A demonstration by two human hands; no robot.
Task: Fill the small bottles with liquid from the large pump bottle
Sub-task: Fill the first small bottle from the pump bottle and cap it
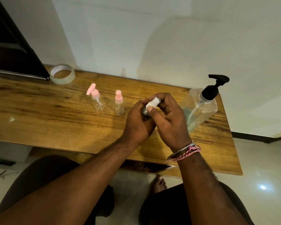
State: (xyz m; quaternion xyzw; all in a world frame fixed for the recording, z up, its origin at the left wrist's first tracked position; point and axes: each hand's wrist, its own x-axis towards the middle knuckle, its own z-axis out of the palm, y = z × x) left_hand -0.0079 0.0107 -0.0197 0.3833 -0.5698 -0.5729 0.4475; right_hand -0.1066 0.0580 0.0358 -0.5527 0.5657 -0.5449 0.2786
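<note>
Over a wooden worktop point(55, 114), both hands' fingers point(150, 108) clamp a small white-capped bottle point(152, 103), apparently uncapping it; two pink-topped bottles point(97, 98) look empty beside the large pump bottle point(199, 106), so filling seems barely begun.

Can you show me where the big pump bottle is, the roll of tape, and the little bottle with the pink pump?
Large pump bottle point(201, 108): head view, on its clear body below the black pump.
Roll of tape point(66, 80): head view, on its clear outer side.
Small bottle with pink pump point(95, 93): head view, on the pink collar.
</note>
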